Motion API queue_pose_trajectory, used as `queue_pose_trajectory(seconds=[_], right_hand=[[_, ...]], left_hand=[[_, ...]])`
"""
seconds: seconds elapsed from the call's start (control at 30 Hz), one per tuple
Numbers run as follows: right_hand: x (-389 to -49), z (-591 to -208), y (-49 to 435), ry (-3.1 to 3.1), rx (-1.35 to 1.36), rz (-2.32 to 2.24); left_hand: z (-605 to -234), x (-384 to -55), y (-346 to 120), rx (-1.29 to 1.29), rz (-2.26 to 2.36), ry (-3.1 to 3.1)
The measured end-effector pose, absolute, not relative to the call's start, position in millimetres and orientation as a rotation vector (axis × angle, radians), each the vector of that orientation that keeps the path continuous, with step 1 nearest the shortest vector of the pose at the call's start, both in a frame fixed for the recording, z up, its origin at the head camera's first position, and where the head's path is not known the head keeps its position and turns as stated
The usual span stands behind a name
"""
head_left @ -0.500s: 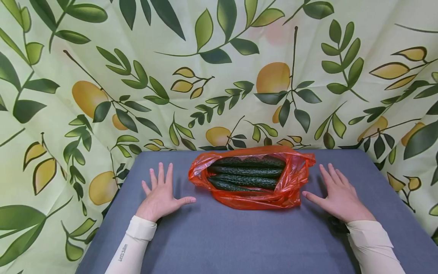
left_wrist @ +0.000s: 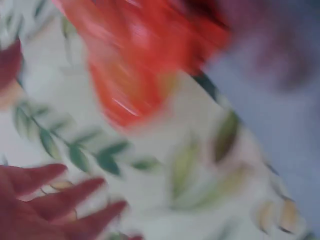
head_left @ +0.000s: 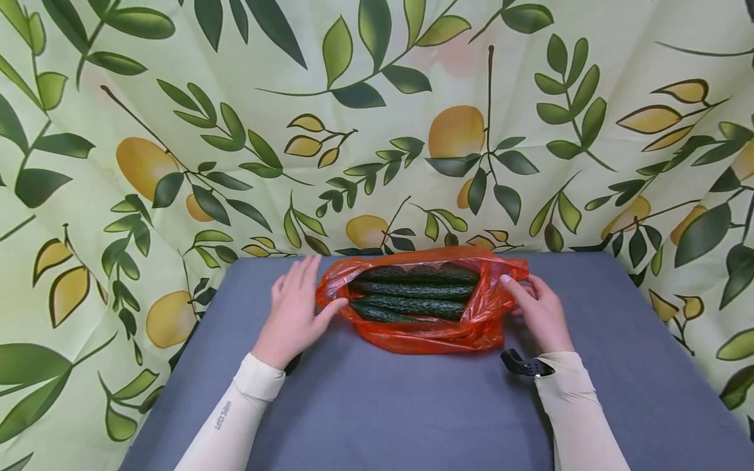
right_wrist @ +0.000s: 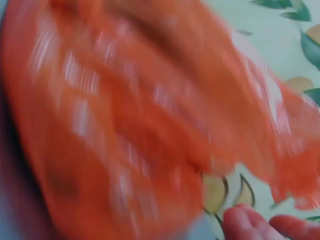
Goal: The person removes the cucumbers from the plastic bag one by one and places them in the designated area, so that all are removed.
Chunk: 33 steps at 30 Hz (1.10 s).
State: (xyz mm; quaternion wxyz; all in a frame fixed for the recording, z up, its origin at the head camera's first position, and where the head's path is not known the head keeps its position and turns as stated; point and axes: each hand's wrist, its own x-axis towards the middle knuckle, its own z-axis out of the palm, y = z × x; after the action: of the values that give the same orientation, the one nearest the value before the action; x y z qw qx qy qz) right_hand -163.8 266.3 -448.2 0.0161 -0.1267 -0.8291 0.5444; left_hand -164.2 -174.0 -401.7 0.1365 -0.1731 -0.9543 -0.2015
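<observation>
Nearest me are the pale left sleeve (head_left: 226, 418), with small lettering on it, and the right sleeve (head_left: 580, 415), a black wrist strap (head_left: 521, 364) at its cuff; both lie over the blue-grey tabletop (head_left: 400, 412). Beyond them I see that both hands have closed in; half a second ago they were spread wide, apart from the bag on either side. Now the left hand (head_left: 291, 317) is flat, fingers extended, its thumb at the bag's left end; the right hand (head_left: 543, 313) has its thumb over the right end and its fingers partly hidden, so I cannot tell whether it pinches the plastic. The red plastic bag (head_left: 424, 341) lies between them near the table's far edge, mouth open, several dark green cucumbers (head_left: 412, 290) side by side inside; I judge the work has passed from reaching to handling the bag's ends. Behind it all hangs a leaf-and-fruit print cloth (head_left: 365, 134).
</observation>
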Motion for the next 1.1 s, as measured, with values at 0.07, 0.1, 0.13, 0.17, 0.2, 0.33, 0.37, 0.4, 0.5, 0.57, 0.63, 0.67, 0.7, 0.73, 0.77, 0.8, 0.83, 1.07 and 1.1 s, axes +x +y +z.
queue_pose_trajectory(seconds=[0.07, 0.1, 0.13, 0.17, 0.2, 0.33, 0.37, 0.4, 0.5, 0.57, 0.63, 0.67, 0.7, 0.73, 0.77, 0.8, 0.83, 1.07, 1.1], right_hand=[[-167.0, -452.6, 262.3, -2.497, -0.44, 1.784], [-168.3, -455.1, 260.6, -2.466, -0.447, 1.821], [-169.4, -457.4, 258.9, -2.443, -0.446, 1.852], [-170.7, -459.9, 257.4, -2.428, -0.438, 1.876], [-171.9, -462.0, 255.6, -2.417, -0.427, 1.893], [-176.1, -469.0, 247.4, -2.371, -0.379, 1.939], [-176.9, -470.5, 245.5, -2.361, -0.369, 1.95], [-177.6, -471.6, 243.4, -2.353, -0.357, 1.956], [-179.2, -473.9, 238.1, -2.343, -0.328, 1.973], [-179.9, -474.4, 236.3, -2.349, -0.32, 1.967], [-180.1, -474.5, 236.4, -2.35, -0.318, 1.966], [-180.3, -474.8, 237.3, -2.348, -0.317, 1.965], [-180.2, -474.9, 238.7, -2.346, -0.314, 1.962], [-180.2, -475.4, 240.2, -2.341, -0.317, 1.959], [-180.0, -475.5, 241.7, -2.335, -0.317, 1.957], [-179.9, -475.7, 243.3, -2.328, -0.317, 1.957], [-179.8, -476.0, 244.6, -2.318, -0.317, 1.96], [-180.2, -477.7, 250.6, -2.291, -0.3, 1.984], [-180.1, -478.3, 251.3, -2.291, -0.296, 1.987]], left_hand=[[-393.2, -170.6, -146.9, -0.707, -0.55, -2.684], [-389.7, -173.8, -132.4, -0.808, -0.536, -2.671], [-387.4, -177.3, -118.2, -0.898, -0.522, -2.674], [-385.7, -181.0, -104.1, -0.973, -0.511, -2.697], [-384.8, -185.1, -91.0, -1.032, -0.488, -2.733], [-388.0, -208.4, -48.2, -1.129, -0.347, -2.887], [-390.0, -215.4, -40.7, -1.122, -0.307, -2.916], [-391.7, -222.5, -34.6, -1.11, -0.264, -2.938], [-397.2, -243.1, -23.1, -1.047, -0.149, -2.978], [-400.3, -254.8, -19.5, -1.0, -0.075, -2.993], [-402.0, -263.5, -16.5, -0.961, -0.019, -3.004], [-402.3, -266.6, -15.1, -0.945, -0.003, -3.015], [-403.3, -269.5, -13.6, -0.932, 0.003, -3.023], [-404.2, -271.3, -11.9, -0.923, 0.006, -3.026], [-404.7, -272.6, -10.3, -0.915, -0.001, -3.031], [-405.3, -273.7, -8.8, -0.911, -0.014, -3.037], [-406.1, -274.6, -7.5, -0.907, -0.03, -3.041], [-411.6, -278.0, -0.8, -0.866, -0.029, -3.042], [-412.2, -277.8, -0.3, -0.866, -0.014, -3.037]])
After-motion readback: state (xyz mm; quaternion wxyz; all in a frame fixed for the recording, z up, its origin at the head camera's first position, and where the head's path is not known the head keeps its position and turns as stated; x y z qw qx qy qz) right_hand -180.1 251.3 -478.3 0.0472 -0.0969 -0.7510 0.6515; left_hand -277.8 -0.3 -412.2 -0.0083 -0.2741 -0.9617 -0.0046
